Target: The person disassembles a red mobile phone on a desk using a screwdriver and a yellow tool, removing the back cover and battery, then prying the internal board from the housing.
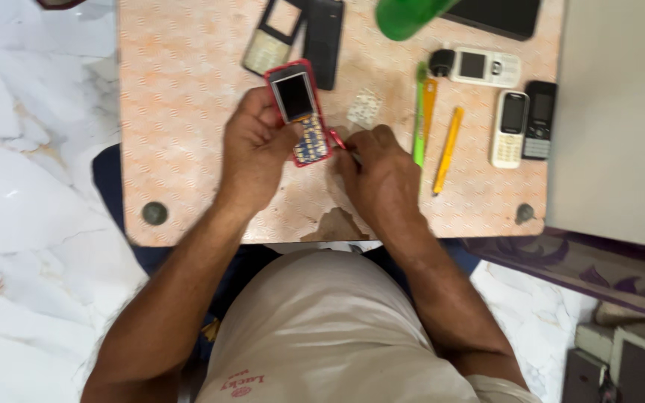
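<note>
Looking down from the head camera, I've got both hands over a small orange patterned table (188, 149). My left hand (255, 149) is curled around a red keypad phone (300, 112), fingers wrapped on its left edge and thumb across the keys; the phone stands tilted with its dark screen toward the far side, near the middle of the table. My right hand (378, 175) is closed, just beside the phone's lower right corner, pinching a small red-handled tool (337, 139) whose tip meets the phone's edge. I can't tell exactly what kind of tool it is; most of it is hidden in the fist.

Far of the phone lie an empty phone frame (272, 36) and a black back cover (323, 41), side by side. A pale keypad mat (365, 107) sits just right of the red phone. Further right, a green tool (419, 112) and an orange tool (430, 101) lie touching, with a yellow tool (448, 149) near them. Beyond those: a white phone (484, 67) lying crosswise, another white phone (510, 128) and a black phone (539, 119) next to each other. A green, blurred object (404, 16) pokes in at the far edge. White marble floor (31, 186) on the left.
</note>
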